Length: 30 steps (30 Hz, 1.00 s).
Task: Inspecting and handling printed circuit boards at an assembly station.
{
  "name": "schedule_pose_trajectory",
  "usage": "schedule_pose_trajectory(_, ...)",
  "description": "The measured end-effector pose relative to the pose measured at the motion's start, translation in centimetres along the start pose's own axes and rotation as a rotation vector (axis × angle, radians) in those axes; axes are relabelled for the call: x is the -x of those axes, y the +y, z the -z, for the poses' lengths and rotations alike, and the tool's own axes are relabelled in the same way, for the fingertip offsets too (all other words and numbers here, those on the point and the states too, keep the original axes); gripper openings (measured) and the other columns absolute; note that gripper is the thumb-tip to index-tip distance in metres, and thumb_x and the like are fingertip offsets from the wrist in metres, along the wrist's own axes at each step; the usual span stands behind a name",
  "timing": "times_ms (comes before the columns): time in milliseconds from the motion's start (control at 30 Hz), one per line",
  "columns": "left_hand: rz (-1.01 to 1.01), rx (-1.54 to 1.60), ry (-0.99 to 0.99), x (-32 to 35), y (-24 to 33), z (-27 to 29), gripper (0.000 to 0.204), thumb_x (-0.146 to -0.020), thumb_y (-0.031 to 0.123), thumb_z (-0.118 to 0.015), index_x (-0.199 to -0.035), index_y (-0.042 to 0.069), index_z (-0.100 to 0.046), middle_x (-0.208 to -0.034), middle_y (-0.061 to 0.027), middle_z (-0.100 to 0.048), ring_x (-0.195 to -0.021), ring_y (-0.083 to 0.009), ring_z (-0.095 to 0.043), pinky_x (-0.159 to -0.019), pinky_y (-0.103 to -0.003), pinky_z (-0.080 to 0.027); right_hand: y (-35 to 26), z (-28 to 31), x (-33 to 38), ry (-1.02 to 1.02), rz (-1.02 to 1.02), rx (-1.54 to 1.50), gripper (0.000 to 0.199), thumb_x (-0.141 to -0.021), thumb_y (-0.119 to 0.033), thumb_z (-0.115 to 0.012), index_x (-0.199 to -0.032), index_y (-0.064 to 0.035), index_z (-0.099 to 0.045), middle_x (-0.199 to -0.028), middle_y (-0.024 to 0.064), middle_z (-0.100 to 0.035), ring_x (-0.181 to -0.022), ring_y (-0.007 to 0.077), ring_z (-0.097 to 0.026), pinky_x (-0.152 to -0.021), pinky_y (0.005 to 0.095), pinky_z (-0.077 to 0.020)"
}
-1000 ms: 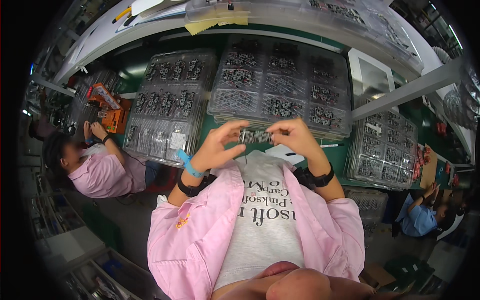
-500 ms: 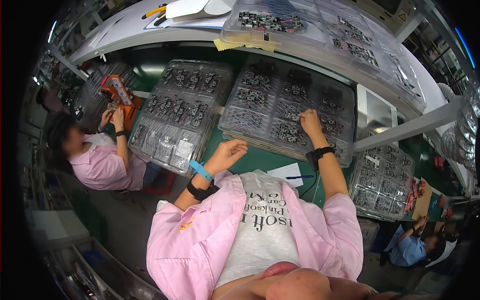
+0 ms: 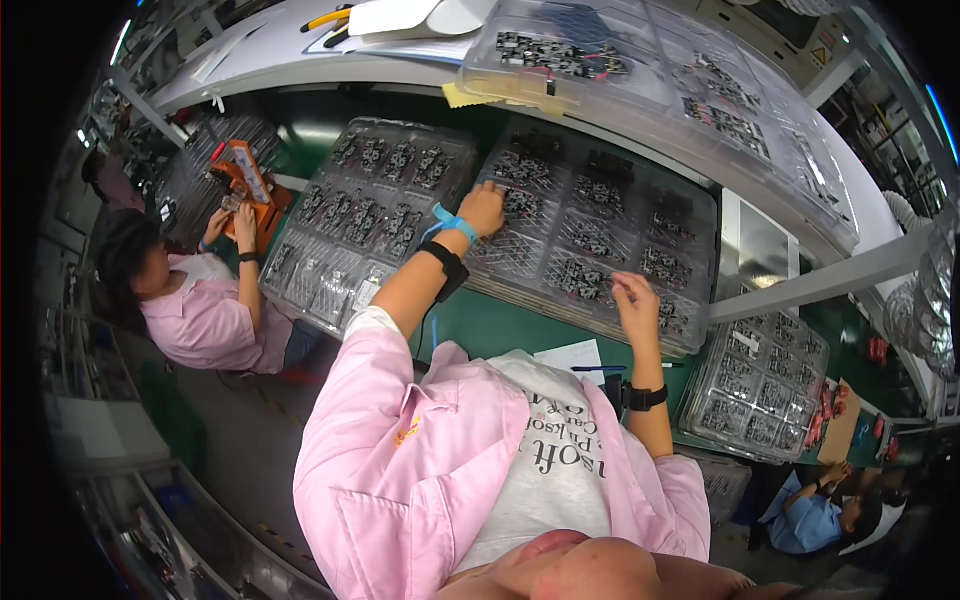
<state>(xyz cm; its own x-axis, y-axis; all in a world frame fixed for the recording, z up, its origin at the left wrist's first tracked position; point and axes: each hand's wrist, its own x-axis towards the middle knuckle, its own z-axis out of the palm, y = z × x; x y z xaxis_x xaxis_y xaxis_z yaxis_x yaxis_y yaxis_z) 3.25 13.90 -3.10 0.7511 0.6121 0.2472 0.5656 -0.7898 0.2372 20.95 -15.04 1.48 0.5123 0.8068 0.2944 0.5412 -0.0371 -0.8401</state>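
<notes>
A clear plastic compartment tray (image 3: 548, 232) lies in front of me, its sections filled with small circuit boards with fine wires. My left hand (image 3: 484, 210), with a blue band and a black strap on its wrist, reaches over the tray's left edge. Its fingers bend down onto the boards (image 3: 524, 208) in a left-hand section; what they grip is hidden. Above the near right part of the tray hangs my right hand (image 3: 637, 298), black strap on the wrist. Its fingers are curled with the tips close together, and anything between them is too small to make out.
Another board-filled tray (image 3: 335, 215) stands left, and stacked trays (image 3: 765, 385) stand right. Paper (image 3: 570, 355) and a pen (image 3: 598, 368) lie near me. A shelf (image 3: 380, 70) beyond bears pliers (image 3: 328, 20) and more trays. Co-workers (image 3: 215, 310) sit to either side; a post (image 3: 820, 270) slants in at right.
My left hand has moved forward and right, from near my chest onto the tray's left side. My right hand has drawn back toward me from the middle sections. The view has shifted slightly.
</notes>
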Motion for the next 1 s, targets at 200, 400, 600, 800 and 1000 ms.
schedule_pose_trajectory(200,0.133,-0.02,-0.116,-0.9,-1.2,-2.3,0.031,-0.069,0.014,-0.058,-0.096,-0.002,-0.054,-0.104,-0.021,-0.049,-0.095,-0.0374,-0.048,-0.078,-0.042,-0.043,0.9,0.8,2.4,-0.037,-0.016,0.011,0.013,-0.076,-0.005,-0.055,-0.087,-0.0001,-0.061,-0.085,0.0075,-0.059,-0.071,0.0125,-0.056,-0.062,0.0222,-0.0436)
schedule_pose_trajectory(400,0.159,-0.01,-0.122,-0.1,0.4,-0.8,0.028,-0.067,0.018,-0.064,-0.086,-0.002,-0.057,-0.1,-0.0201,-0.052,-0.093,-0.0353,-0.05,-0.076,-0.042,-0.044,-1.5,-0.8,2.7,-0.05,-0.045,-0.064,0.013,-0.075,-0.005,-0.055,-0.085,-0.0005,-0.062,-0.081,0.008,-0.059,-0.069,0.0141,-0.056,-0.061,0.0236,-0.0436)
schedule_pose_trajectory(600,0.048,0.426,-0.049,1.5,1.5,2.2,0.03,-0.062,0.013,-0.069,-0.084,-0.002,-0.055,-0.089,-0.0159,-0.055,-0.08,-0.0277,-0.054,-0.071,-0.035,-0.044,-3.5,-2.1,3.5,-0.119,0.063,-0.018,0.013,-0.075,-0.006,-0.056,-0.085,-0.0016,-0.062,-0.079,0.0096,-0.061,-0.07,0.0182,-0.058,-0.062,0.0262,-0.0448)
schedule_pose_trajectory(800,-0.26,0.687,0.186,8.2,8.4,13.5,0.032,-0.057,0.005,-0.072,-0.081,-0.002,-0.052,-0.083,-0.0126,-0.054,-0.077,-0.0229,-0.054,-0.069,-0.03,-0.044,-6.5,-1.4,2.9,-0.115,-0.23,-0.605,0.018,-0.082,-0.012,-0.051,-0.093,0.0006,-0.058,-0.084,0.011,-0.06,-0.074,0.0175,-0.058,-0.063,0.0251,-0.0462)
schedule_pose_trajectory(1000,-0.495,0.552,0.331,11.8,13.3,21.2,0.034,-0.056,0.005,-0.073,-0.082,-0.001,-0.053,-0.086,-0.0115,-0.055,-0.079,-0.0227,-0.053,-0.07,-0.031,-0.043,-13.5,1.5,1.4,-0.509,-0.254,-1.203,0.023,-0.083,-0.009,-0.045,-0.1,0.0035,-0.054,-0.08,0.0147,-0.06,-0.065,0.0182,-0.059,-0.058,0.0255,-0.0476)
